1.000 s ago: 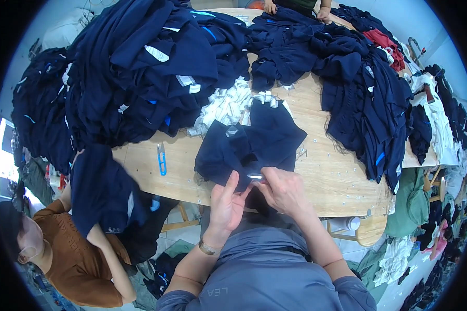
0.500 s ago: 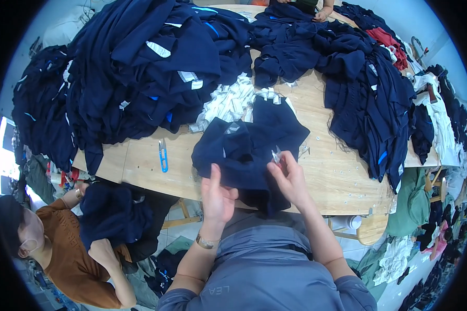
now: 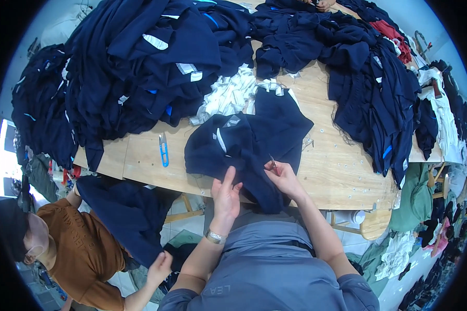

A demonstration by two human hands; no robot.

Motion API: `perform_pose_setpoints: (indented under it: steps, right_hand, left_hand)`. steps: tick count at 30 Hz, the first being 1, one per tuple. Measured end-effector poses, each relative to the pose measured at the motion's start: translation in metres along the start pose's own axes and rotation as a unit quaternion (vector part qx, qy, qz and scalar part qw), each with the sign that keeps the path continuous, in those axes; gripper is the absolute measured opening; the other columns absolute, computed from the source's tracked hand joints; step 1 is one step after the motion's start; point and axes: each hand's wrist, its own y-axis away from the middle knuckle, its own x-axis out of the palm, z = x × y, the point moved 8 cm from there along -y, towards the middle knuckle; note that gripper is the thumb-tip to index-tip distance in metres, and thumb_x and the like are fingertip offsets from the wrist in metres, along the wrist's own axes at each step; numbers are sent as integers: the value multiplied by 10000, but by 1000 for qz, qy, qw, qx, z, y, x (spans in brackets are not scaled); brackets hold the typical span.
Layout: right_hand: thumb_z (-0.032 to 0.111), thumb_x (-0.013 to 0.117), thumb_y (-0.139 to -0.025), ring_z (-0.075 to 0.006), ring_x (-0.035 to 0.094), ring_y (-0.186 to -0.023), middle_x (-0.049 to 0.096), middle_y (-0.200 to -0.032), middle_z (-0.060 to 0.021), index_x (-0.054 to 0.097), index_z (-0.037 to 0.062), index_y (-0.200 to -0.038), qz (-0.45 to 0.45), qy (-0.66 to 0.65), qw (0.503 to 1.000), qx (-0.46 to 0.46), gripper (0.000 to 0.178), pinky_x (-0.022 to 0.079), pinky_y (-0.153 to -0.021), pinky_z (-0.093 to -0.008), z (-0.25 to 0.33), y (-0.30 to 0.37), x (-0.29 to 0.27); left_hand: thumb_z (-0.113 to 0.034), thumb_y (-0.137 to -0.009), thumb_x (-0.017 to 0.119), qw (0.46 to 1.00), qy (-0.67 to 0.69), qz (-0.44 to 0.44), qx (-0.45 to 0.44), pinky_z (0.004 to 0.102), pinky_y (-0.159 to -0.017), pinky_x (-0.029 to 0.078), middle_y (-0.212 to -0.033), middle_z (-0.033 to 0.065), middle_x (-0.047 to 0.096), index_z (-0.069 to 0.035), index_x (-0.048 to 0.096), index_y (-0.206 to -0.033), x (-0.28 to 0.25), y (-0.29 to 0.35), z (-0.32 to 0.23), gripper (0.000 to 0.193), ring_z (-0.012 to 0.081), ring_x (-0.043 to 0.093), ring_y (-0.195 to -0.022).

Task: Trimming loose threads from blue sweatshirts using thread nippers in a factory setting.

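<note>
A navy garment [image 3: 254, 145] with small white labels lies spread on the wooden table [image 3: 337, 176], its lower edge hanging over the front. My left hand [image 3: 225, 192] holds the fabric at that edge, with the index finger raised. My right hand [image 3: 284, 179] grips small metal snips [image 3: 271, 160], whose tips point up against the cloth. The two hands are close together, with a fold of the garment between them.
Blue-handled snips [image 3: 163, 150] lie on the table to the left. Large heaps of navy garments [image 3: 140, 62] cover the left and right [image 3: 368, 88], with white scraps [image 3: 228, 96] between. A person in a brown shirt [image 3: 83, 254] at lower left holds a navy garment [image 3: 124, 212].
I have drawn the garment nearer and regripped it; both hands have shifted slightly right and the snips now point upward. The person at left has pulled their garment off the table.
</note>
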Motion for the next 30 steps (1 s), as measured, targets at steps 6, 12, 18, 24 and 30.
perform_pose_setpoints:
  steps: [6, 12, 18, 24, 30]
  right_hand:
    - [120, 621, -852, -13, 481, -704, 540, -777, 46, 572, 43, -897, -40, -275, 960, -9, 101, 393, -656, -163, 2, 3, -18]
    - [141, 653, -834, -7, 447, -662, 509, -729, 69, 561, 70, -862, -59, -299, 952, -15, 120, 364, -615, -150, 21, 10, -14]
    - [92, 643, -833, -6, 351, -611, 411, -680, 73, 522, 26, -831, -49, -122, 989, -71, 138, 310, -542, -160, 22, 7, -8]
    - [94, 640, -823, -19, 343, -573, 397, -631, 38, 516, 17, -883, -139, 24, 982, -122, 157, 298, -514, -176, 59, 18, -13]
    - [192, 631, -842, -88, 442, -575, 508, -636, -35, 527, 2, -907, -191, 39, 961, -194, 226, 374, -509, -235, 95, 41, -24]
  left_hand:
    - [-261, -890, 575, 996, 1, 88, 15, 336, -828, 455, -1086, 34, 573, -87, 502, -1124, 29, -2, -29, 301, 154, 561, -964]
    - [-376, -926, 460, 968, 182, 174, 8, 399, -977, 386, -1188, 93, 550, -72, 475, -1210, 51, 6, -45, 416, 238, 517, -1108]
    - [-322, -916, 504, 948, 244, 200, -47, 365, -954, 405, -1148, 80, 571, -64, 501, -1170, 64, 18, -34, 362, 214, 538, -1068]
    - [-229, -916, 526, 979, 133, 147, -44, 342, -930, 417, -1090, 57, 583, -56, 504, -1156, 57, 21, -22, 296, 188, 545, -1038]
    - [-267, -939, 473, 982, 88, 165, -1, 370, -958, 415, -1167, 92, 548, -50, 443, -1219, 73, 32, -35, 355, 200, 533, -1084]
